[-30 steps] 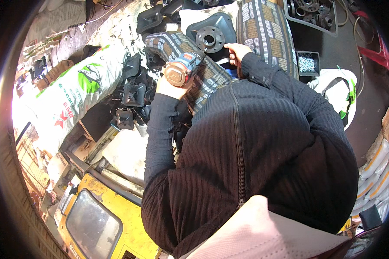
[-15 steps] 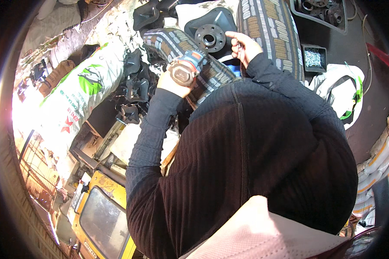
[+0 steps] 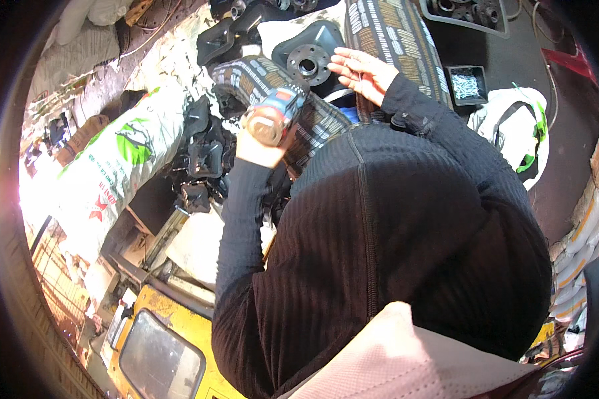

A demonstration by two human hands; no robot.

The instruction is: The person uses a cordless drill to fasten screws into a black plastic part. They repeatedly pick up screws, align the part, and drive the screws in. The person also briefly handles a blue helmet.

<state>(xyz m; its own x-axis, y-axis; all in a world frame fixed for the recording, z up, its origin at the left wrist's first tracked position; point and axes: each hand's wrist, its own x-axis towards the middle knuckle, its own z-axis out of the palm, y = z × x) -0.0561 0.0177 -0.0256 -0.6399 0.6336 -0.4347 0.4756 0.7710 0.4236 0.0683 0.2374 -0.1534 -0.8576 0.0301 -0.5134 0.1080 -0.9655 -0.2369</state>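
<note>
- Left hand [image 3: 258, 145] clenched around the grip of a blue and black cordless power driver [image 3: 278, 112]; the tool's rear end faces the camera, its nose points away toward the work.
- Right hand [image 3: 361, 72] released, fingers spread, palm up, holding nothing that can be made out; it hovers just beside the right edge of a black moulded plate with a round flanged metal hub [image 3: 307, 61] at its middle.
- The hub plate lies flat at the top centre of the view, just beyond the driver and between the two hands.
- Patterned woven fabric strip, dark with pale markings [image 3: 258, 78], runs under the driver and the left hand; a second patterned strip [image 3: 393, 36] lies along the far side of the right hand.
- Small black tray of silvery screws [image 3: 466, 84] sits to the right, well apart from both hands.
- White printed sack with green leaf marks [image 3: 113, 166] lies on the left; a cluster of black metal brackets [image 3: 203, 156] is just beside the left forearm.
- Yellow machine housing [image 3: 160, 346] at the lower left.
- Both arms in a black ribbed sleeve.
</note>
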